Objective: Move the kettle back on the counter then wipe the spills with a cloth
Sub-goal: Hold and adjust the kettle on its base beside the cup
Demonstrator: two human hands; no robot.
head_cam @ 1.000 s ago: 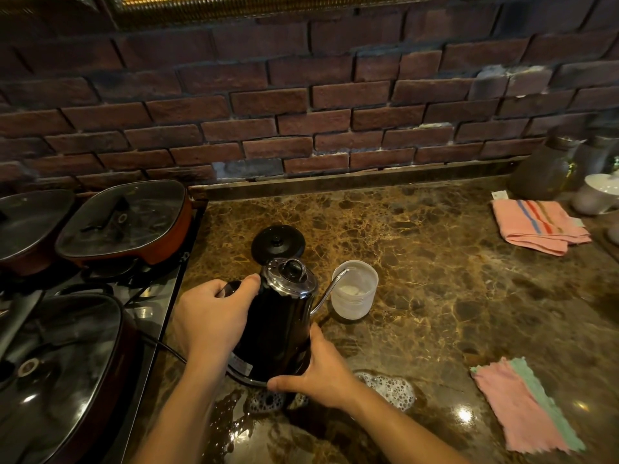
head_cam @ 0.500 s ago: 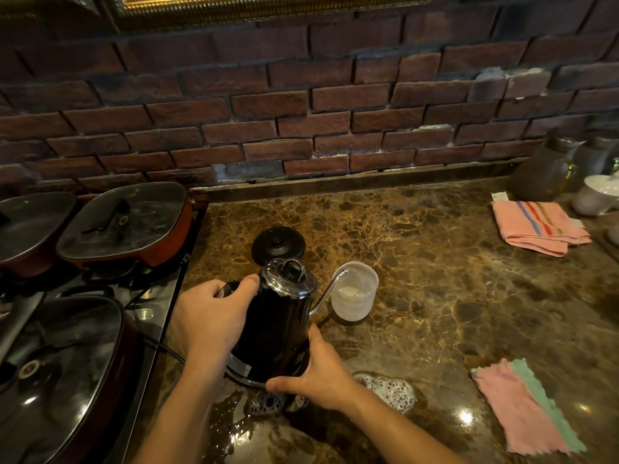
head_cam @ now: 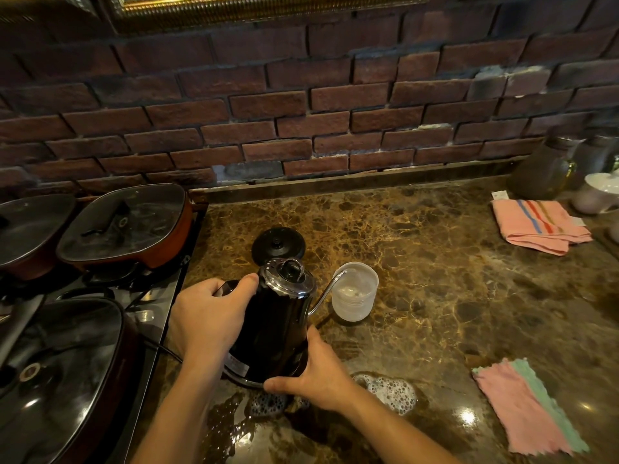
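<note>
The left hand (head_cam: 209,316) was wrapped around the handle of the black gooseneck kettle (head_cam: 278,326), while the right hand (head_cam: 313,376) gripped the kettle's base, near the front edge of the marble counter (head_cam: 435,262). A foamy spill (head_cam: 390,391) lay just beside that right hand and spread under the base, so a wet base could have slipped in the fingers. The thin spout reached over the plastic cup (head_cam: 355,291), and any swing might have toppled it. The power cord (head_cam: 164,348) trailed toward the stove and could have snagged. A black lid (head_cam: 278,244) lay behind the kettle, in its path. The pink and green cloth (head_cam: 526,408) lay well apart, to the right. Lidded pans sat left, below a brick wall
</note>
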